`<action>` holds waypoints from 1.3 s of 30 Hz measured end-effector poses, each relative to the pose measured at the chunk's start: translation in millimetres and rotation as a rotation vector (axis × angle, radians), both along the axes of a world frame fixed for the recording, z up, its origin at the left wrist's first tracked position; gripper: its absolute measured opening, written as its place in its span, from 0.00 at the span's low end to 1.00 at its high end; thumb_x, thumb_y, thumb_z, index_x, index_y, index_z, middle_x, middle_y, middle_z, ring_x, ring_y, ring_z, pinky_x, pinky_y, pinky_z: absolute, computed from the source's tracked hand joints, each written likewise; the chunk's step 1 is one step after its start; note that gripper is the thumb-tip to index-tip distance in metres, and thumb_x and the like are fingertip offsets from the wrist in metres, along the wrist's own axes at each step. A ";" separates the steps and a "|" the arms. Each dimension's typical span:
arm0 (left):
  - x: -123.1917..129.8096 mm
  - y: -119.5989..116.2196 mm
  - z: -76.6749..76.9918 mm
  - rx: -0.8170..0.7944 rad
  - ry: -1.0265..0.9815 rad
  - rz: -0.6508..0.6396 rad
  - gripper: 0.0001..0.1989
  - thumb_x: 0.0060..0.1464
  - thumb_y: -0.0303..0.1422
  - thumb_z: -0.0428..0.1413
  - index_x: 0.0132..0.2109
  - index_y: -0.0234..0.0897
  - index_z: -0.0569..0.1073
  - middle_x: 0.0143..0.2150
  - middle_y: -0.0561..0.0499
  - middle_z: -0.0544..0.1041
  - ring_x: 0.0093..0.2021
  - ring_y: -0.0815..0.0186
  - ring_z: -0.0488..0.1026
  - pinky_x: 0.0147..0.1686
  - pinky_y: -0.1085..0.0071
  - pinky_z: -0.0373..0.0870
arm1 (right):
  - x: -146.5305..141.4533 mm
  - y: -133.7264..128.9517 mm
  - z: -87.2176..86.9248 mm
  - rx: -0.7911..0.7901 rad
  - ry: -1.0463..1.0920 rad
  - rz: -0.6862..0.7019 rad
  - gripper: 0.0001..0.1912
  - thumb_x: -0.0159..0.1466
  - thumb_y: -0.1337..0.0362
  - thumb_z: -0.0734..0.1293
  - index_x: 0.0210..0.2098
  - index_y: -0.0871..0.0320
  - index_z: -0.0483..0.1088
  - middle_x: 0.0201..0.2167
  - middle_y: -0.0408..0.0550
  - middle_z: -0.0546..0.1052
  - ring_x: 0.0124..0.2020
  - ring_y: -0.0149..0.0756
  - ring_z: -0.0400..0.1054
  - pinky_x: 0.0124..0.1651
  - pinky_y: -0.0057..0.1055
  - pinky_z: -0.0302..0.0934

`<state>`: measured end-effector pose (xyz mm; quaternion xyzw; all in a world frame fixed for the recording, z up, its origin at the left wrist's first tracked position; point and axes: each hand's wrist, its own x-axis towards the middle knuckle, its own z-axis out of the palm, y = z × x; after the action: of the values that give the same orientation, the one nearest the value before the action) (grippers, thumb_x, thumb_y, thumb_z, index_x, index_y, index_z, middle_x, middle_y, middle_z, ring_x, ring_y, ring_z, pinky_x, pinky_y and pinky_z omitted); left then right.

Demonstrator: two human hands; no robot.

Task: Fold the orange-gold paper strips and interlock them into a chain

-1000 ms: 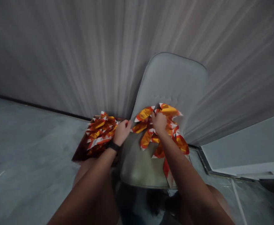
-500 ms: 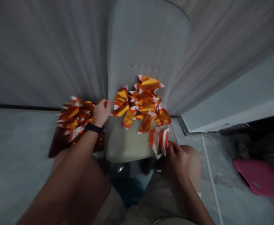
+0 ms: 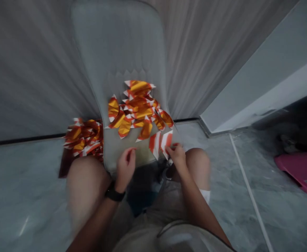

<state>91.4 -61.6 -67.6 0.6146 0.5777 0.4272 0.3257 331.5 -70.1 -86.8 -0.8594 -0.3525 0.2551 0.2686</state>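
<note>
Striped pieces [image 3: 166,139], two: one is touched by the right hand [image 3: 178,154], finger grip indeterminable; the left hand [image 3: 125,166] is curled, finger closure indeterminable.

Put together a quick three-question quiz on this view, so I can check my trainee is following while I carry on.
1. Which hand has the black band at its wrist?
2. True or false: every shiny gold-and-orange piece in view lies on the chair.
3. The right hand is nearest to which of these?
A) the pink object
B) a red-and-white striped piece
C) the top of the backrest

Key:
1. The left hand.
2. False: more are heaped in the dark red box to the left of the chair.
3. B.
</note>
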 end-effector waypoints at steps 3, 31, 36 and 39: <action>21.3 -29.9 -13.3 -0.094 -0.012 -0.048 0.17 0.65 0.43 0.48 0.46 0.37 0.76 0.38 0.47 0.79 0.39 0.61 0.75 0.40 0.68 0.70 | 1.7 7.7 -7.7 0.044 0.069 0.013 0.23 0.57 0.53 0.72 0.46 0.61 0.74 0.36 0.55 0.81 0.39 0.45 0.76 0.39 0.33 0.64; -5.0 93.7 55.6 -0.264 -0.507 -0.553 0.20 0.58 0.46 0.60 0.50 0.40 0.69 0.39 0.51 0.74 0.33 0.66 0.75 0.24 0.75 0.77 | -71.4 78.4 66.0 0.863 0.334 0.759 0.07 0.64 0.58 0.71 0.39 0.53 0.75 0.57 0.55 0.75 0.60 0.45 0.69 0.60 0.44 0.65; -22.7 123.8 28.4 -0.260 -0.477 -0.471 0.19 0.61 0.49 0.55 0.46 0.36 0.72 0.36 0.51 0.73 0.29 0.68 0.74 0.24 0.72 0.78 | -84.5 115.3 50.0 0.817 0.309 0.824 0.16 0.65 0.60 0.71 0.52 0.50 0.74 0.57 0.53 0.75 0.60 0.42 0.69 0.62 0.45 0.64; -30.2 128.2 23.7 -0.244 -0.450 -0.437 0.19 0.62 0.49 0.55 0.45 0.36 0.73 0.32 0.53 0.72 0.24 0.72 0.70 0.20 0.76 0.73 | -90.6 115.0 41.3 0.736 0.286 0.837 0.22 0.63 0.58 0.73 0.56 0.50 0.74 0.58 0.53 0.75 0.60 0.44 0.69 0.64 0.47 0.63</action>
<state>61.2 66.7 -43.9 0.5709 0.3927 0.3999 0.6000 240.9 44.9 -45.5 -0.4536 -0.6882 0.3141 0.4711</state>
